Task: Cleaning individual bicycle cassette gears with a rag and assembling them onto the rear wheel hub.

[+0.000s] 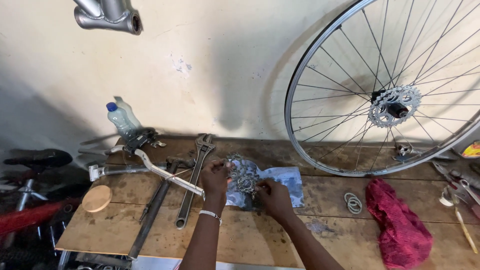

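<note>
The one camera sits on my head, looking down and forward across the wooden surface (150,225) toward the wall (200,60) behind its far edge, close over its near edge.

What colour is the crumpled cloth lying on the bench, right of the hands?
Deep red or crimson; the cloth shows clearly in the head view.

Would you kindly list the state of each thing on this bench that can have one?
sprocket cluster: lying on a blue-grey cloth, gripped by left hand and right hand
wheel: upright against wall, sprockets fitted
bottle: capped, tilted
adjustable wrench: flat
red rag: crumpled
</note>
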